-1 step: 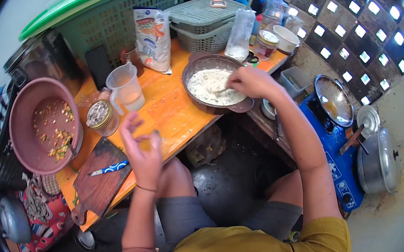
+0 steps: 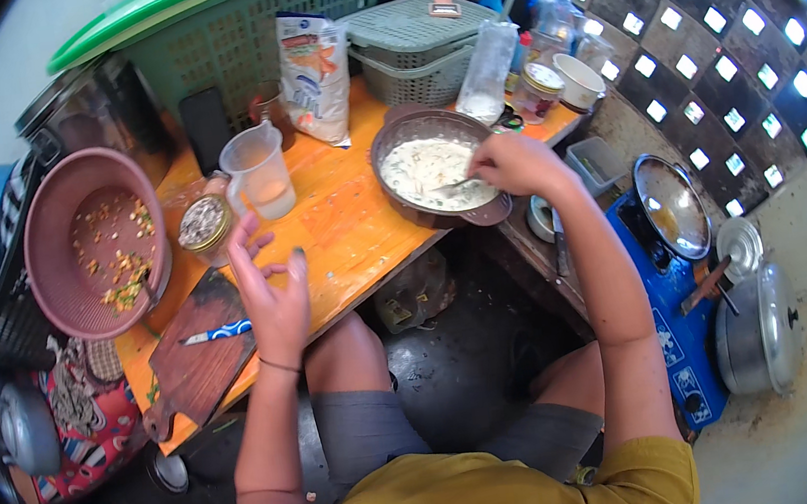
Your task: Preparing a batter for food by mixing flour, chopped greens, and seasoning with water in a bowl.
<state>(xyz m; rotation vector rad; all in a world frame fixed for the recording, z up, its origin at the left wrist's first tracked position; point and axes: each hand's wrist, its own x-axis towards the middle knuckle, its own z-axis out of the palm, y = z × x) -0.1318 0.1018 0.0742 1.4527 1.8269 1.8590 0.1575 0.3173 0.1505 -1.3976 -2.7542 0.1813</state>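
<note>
My right hand (image 2: pixel 517 163) is closed on the handle of a spoon (image 2: pixel 461 183), whose bowl end dips into a thick white batter (image 2: pixel 426 169) with green flecks. The batter lies in a dark brown pot (image 2: pixel 396 206) near the table's right end. Above the table's front edge, my left hand (image 2: pixel 270 294) hangs with fingers apart and holds nothing. Behind it are a clear measuring jug (image 2: pixel 258 174) with pale liquid and a glass jar (image 2: pixel 204 226). A knife with a blue patterned handle (image 2: pixel 230 329) rests on a dark wooden cutting board (image 2: pixel 198 366).
At left stands a pink basin (image 2: pixel 46 251) with chopped vegetables. Behind are a flour bag (image 2: pixel 317 81), a phone (image 2: pixel 205 130) and a lidded basket (image 2: pixel 418 79). A frying pan (image 2: pixel 672 204) sits on the blue stove (image 2: pixel 687 303) at right, beside an aluminium pot (image 2: pixel 753 345).
The spoon and my right hand have shifted slightly within the pot, and more of the spoon shows. My left hand's fingers have spread. The whole view has shifted a little.
</note>
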